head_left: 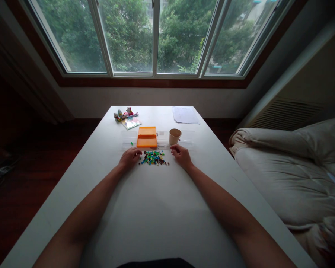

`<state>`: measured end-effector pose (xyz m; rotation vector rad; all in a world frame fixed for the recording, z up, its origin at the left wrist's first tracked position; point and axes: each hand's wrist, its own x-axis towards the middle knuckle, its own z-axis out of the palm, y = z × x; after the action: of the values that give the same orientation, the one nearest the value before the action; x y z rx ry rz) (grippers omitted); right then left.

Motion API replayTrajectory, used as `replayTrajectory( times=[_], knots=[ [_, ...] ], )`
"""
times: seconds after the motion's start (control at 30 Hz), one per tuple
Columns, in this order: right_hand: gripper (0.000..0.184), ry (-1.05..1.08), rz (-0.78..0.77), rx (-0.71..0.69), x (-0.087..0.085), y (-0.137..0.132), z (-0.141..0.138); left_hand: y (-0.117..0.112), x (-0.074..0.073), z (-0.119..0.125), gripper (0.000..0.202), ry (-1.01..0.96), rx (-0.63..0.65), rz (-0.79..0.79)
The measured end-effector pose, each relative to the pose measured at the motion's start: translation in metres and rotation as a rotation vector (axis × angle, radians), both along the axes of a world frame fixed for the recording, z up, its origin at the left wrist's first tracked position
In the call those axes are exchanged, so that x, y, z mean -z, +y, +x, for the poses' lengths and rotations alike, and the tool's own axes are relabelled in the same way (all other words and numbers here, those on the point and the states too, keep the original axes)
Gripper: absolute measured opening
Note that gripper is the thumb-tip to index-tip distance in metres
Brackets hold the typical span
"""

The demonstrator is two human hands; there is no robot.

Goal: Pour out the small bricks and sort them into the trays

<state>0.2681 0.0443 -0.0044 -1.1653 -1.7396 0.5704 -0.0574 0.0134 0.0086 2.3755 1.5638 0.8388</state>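
A loose pile of tiny building bricks [154, 158], mostly green, blue, yellow and dark brown, lies on the white table. My left hand [130, 157] rests at the pile's left side, its fingers loosely bent and apart, with nothing visible in them. On the other side, my right hand [182, 155] has thumb and fingers curled close together; whatever they may hold is too small to tell. Just beyond that hand stands a brown paper cup [175, 137], its inside not clearly visible. Behind the pile sits an orange tray [146, 141] with a raised back part.
Clear plastic trays [128, 137] flank the orange one, with a green piece [131, 143] in the left one. Small colourful figures [123, 114] and a shiny card [131, 123] lie far left. Paper sheets [185, 114] lie far right. A sofa [284, 175] stands right of the table [156, 216].
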Motion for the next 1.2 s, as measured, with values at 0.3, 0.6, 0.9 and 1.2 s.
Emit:
replayTrajectory(
  times=[0.3, 0.6, 0.9, 1.2],
  knots=[
    [0.022, -0.058, 0.003, -0.025, 0.003, 0.002, 0.002, -0.002, -0.007, -0.006, 0.013, 0.003, 0.135, -0.129],
    [0.022, -0.078, -0.003, -0.03, 0.004, 0.002, 0.001, 0.0, -0.004, -0.006, 0.018, -0.022, 0.075, -0.082],
    [0.023, -0.116, 0.024, -0.043, 0.005, 0.002, -0.001, 0.001, -0.002, -0.012, 0.012, 0.046, -0.089, -0.033],
    [0.023, -0.154, 0.04, -0.056, 0.002, 0.0, -0.001, 0.002, -0.001, -0.007, 0.015, -0.04, -0.118, -0.01]
  ],
)
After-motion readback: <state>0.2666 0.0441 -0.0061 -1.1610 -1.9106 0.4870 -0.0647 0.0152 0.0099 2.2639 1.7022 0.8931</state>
